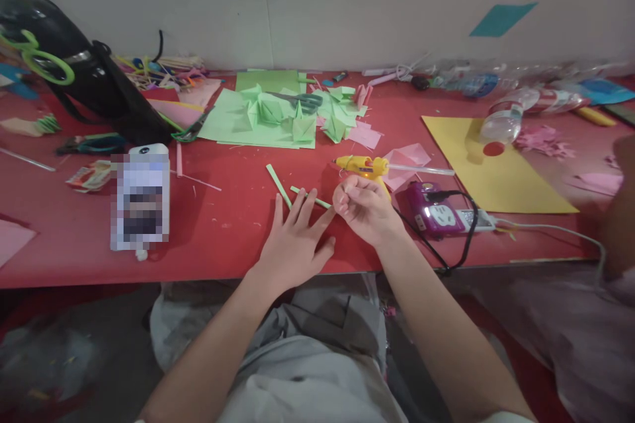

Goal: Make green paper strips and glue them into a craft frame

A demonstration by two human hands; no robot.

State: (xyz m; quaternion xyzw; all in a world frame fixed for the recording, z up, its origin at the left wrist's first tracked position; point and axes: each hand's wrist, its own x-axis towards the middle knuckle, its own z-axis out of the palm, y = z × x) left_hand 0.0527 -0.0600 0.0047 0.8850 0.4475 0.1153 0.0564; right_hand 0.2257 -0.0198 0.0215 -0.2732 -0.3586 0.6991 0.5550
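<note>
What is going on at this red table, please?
Someone is working with paper: the left hand is spread over two thin green strips on the red table. The right hand is beside it, fingers curled; I cannot tell if it holds anything. A yellow glue gun lies just beyond. Farther back, folded green pieces sit on green sheets.

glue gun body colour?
Yellow; the glue gun shows best in the head view, just beyond the right hand.
</note>
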